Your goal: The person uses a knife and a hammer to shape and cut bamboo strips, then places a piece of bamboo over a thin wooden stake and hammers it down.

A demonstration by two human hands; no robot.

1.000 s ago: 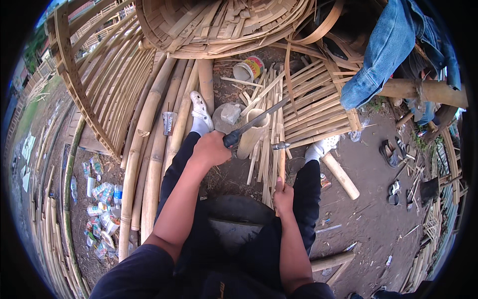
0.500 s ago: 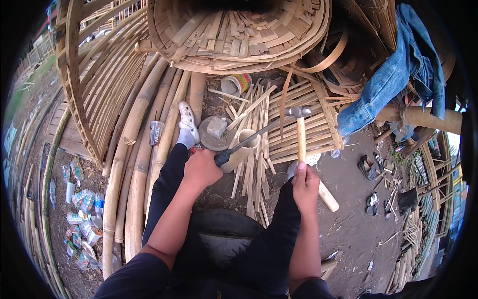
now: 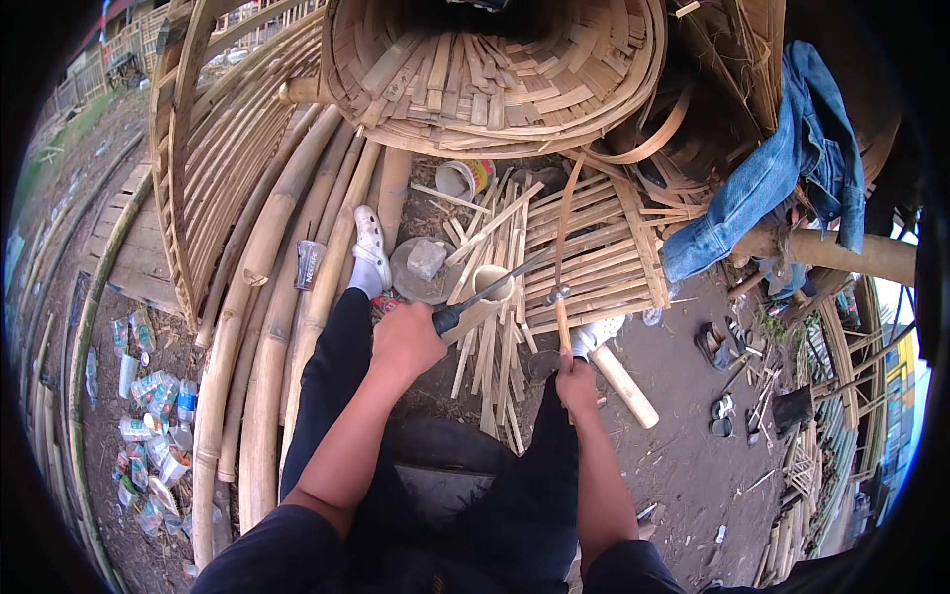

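Note:
My left hand [image 3: 406, 342] grips the dark handle of a long knife [image 3: 495, 287], whose blade points up and to the right across a short bamboo tube [image 3: 492, 283]. My right hand [image 3: 576, 381] holds a hammer [image 3: 561, 315] by its wooden handle, and the metal head sits at the knife blade. A thin bamboo strip [image 3: 567, 213] rises from that spot. Split bamboo slats [image 3: 490, 356] lie under both tools, between my feet in white shoes.
Thick bamboo poles [image 3: 267, 327] lie along the left. A big woven bamboo basket [image 3: 495, 79] stands ahead, with a slat mat [image 3: 604, 257] beneath it. A denim jacket [image 3: 782, 168] hangs on a pole at right. Sandals [image 3: 717, 346], plastic bottles [image 3: 148, 426] and a wooden cylinder [image 3: 623, 386] lie around.
The hammer went up half a second ago and has come down onto the knife blade. My left hand and the knife have stayed roughly in place.

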